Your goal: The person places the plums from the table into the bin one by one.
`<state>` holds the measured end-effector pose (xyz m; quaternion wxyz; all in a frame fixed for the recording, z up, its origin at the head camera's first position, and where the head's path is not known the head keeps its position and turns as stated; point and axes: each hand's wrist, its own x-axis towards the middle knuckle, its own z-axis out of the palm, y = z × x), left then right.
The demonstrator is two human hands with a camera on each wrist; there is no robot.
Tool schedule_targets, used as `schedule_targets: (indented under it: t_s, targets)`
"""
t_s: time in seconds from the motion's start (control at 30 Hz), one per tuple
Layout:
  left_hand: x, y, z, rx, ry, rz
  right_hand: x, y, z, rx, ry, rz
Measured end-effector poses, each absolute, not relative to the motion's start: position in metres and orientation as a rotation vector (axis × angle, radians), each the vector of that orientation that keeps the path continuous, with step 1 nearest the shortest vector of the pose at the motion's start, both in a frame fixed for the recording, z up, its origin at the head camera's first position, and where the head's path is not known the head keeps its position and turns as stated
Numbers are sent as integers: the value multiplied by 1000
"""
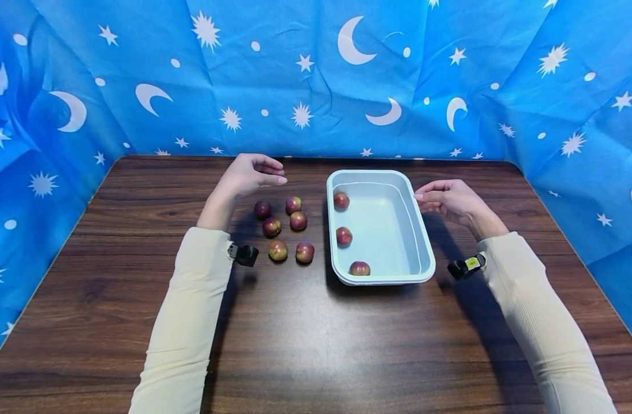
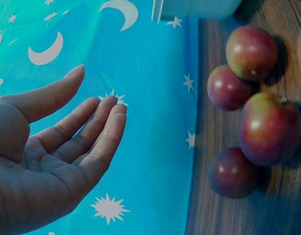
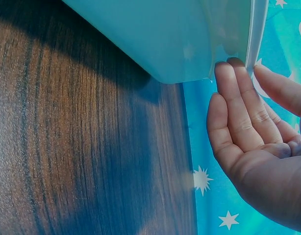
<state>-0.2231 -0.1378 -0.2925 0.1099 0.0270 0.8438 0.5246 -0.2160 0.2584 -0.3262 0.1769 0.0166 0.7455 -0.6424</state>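
Observation:
My left hand (image 1: 251, 175) hovers above the table's far left part with nothing in it, its fingers relaxed and the thumb apart in the left wrist view. Just below it lie several red-and-green plums (image 1: 271, 226), loosely grouped on the wood. To their right stands a white plastic tub (image 1: 380, 280). Three plums lie inside along its left side: one near the back (image 1: 341, 200), one midway (image 1: 344, 236), one at the front (image 1: 359, 268). My right hand (image 1: 450, 200) pinches the tub's right rim, thumb at the lip and fingertips against the outer wall (image 3: 185, 44).
The dark wooden table (image 1: 316, 356) spans the workspace. A blue cloth (image 1: 305, 75) with white moons and stars hangs behind it and at both sides. Each sleeve carries a black wrist camera, the left camera (image 1: 245, 255) close beside the plums.

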Motion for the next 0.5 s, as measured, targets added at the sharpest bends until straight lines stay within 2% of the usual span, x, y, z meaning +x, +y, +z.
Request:
schedule_targets:
  t_s: [0.5]
  targets:
    - [-222,-163,-311,-7,2485,1517,-216,259,-328,31,2100,-1829]
